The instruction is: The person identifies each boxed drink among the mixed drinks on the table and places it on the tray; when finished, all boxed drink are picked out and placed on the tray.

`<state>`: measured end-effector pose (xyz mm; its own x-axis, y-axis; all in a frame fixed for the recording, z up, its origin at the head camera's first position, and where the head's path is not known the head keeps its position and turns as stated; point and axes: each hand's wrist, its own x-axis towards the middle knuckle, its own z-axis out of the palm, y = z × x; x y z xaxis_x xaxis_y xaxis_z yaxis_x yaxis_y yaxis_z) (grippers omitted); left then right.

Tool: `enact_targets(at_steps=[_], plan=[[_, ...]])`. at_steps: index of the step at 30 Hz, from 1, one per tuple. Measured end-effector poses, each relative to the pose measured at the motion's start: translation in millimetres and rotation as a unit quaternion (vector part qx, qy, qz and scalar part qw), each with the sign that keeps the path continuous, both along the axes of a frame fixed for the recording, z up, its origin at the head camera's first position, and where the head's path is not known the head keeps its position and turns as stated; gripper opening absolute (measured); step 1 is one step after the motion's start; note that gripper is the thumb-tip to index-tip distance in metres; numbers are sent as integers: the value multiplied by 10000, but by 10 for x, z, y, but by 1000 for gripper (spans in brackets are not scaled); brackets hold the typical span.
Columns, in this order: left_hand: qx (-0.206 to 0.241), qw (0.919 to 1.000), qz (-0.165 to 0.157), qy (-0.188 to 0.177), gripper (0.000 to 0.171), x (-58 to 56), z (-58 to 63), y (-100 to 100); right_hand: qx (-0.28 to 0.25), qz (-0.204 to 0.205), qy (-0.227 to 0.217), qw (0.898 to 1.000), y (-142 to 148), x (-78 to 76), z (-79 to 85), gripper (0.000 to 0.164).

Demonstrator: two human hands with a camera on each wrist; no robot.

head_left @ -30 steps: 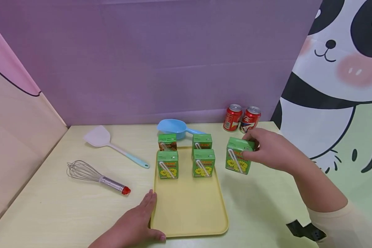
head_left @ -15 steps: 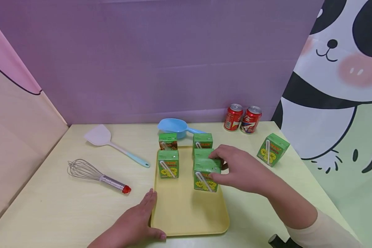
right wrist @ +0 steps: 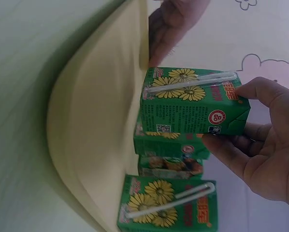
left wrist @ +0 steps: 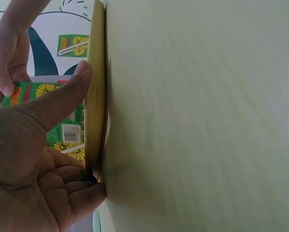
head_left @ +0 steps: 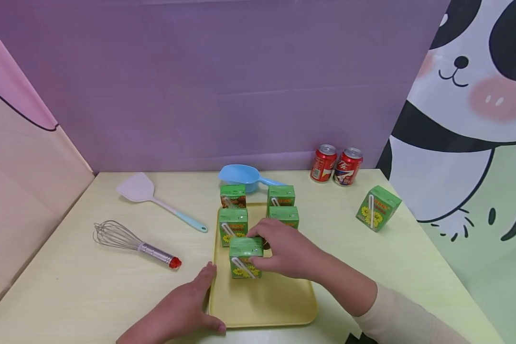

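Note:
My right hand [head_left: 285,248] pinches a green drink carton [head_left: 246,258] with yellow flowers and a white straw, between thumb and fingers near its top. The carton is upright over the left-middle part of the yellow tray [head_left: 279,306]; whether its base touches the tray cannot be told. Behind it, in two columns, stand a left front carton [head_left: 232,222], a left rear carton [head_left: 233,193], a right front carton [head_left: 289,215] and a right rear carton [head_left: 281,193]. My left hand [head_left: 182,306] rests against the tray's near left corner, fingers along the left side, thumb at the front rim.
Another green carton [head_left: 378,209] stands near the table's right edge. Two red cans [head_left: 323,165] stand at the back right. A blue scoop [head_left: 242,176] lies behind the tray. Left of it lie a spatula [head_left: 156,200] and a whisk [head_left: 139,246].
My right hand has carried the carton from right of the tray, leftward across it, to in front of the left column. The left hand stays nearly still at the tray's corner.

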<state>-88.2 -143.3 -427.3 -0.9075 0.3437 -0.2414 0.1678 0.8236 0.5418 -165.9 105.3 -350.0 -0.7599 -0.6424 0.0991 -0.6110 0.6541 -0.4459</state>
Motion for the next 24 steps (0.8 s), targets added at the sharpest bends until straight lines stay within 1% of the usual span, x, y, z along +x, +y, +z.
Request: enact_targets(at_steps=[2, 8, 15, 20, 22, 24], plan=[[-9, 10000, 13, 40, 131, 4, 8, 3, 31, 22, -71, 10000, -52, 0, -38, 39], [-88, 9999, 50, 96, 131, 10, 15, 13, 85, 68, -35, 9999, -150, -2, -117, 42], [-145, 9998, 40, 102, 132, 10, 6, 9, 225, 30, -352, 9991, -169, -22, -122, 46], [-121, 9998, 7, 134, 131, 11, 8, 11, 240, 92, -549, 9982, -102, -25, -90, 52], [-130, 9999, 13, 104, 131, 8, 10, 17, 137, 41, -574, 9982, -46, -28, -38, 54], [-141, 9999, 32, 73, 131, 6, 12, 23, -10, -79, -498, 9987, 32, -36, 44, 53]])
